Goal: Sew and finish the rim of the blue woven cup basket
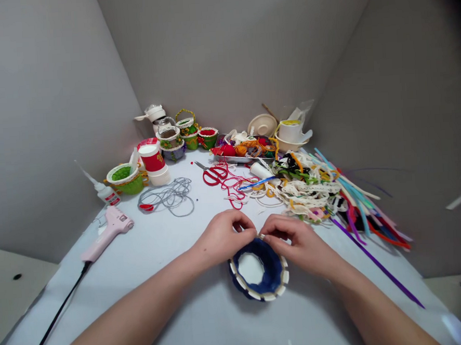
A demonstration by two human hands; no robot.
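Note:
A small dark-blue basket (pixel 273 266) with a white scalloped rim and a pale round bottom sits near the table's front, tipped so its inside faces me. At its far rim, my left hand (pixel 230 236) pinches the edge with thumb and forefinger. Close beside it, my right hand (pixel 293 236) grips the same rim, thumb and fingers pressed together. A bit of white edging shows between the fingertips. Exactly what lies inside each pinch is partly hidden by the fingers.
A pink glue gun (pixel 109 232) with its black cord and a glue bottle (pixel 109 194) lie left. Grey cord (pixel 169 197) and red-handled scissors (pixel 215 174) lie beyond my hands. Trims (pixel 313 193) and pipe cleaners (pixel 367 211) heap at right; finished baskets (pixel 172 139) stand behind.

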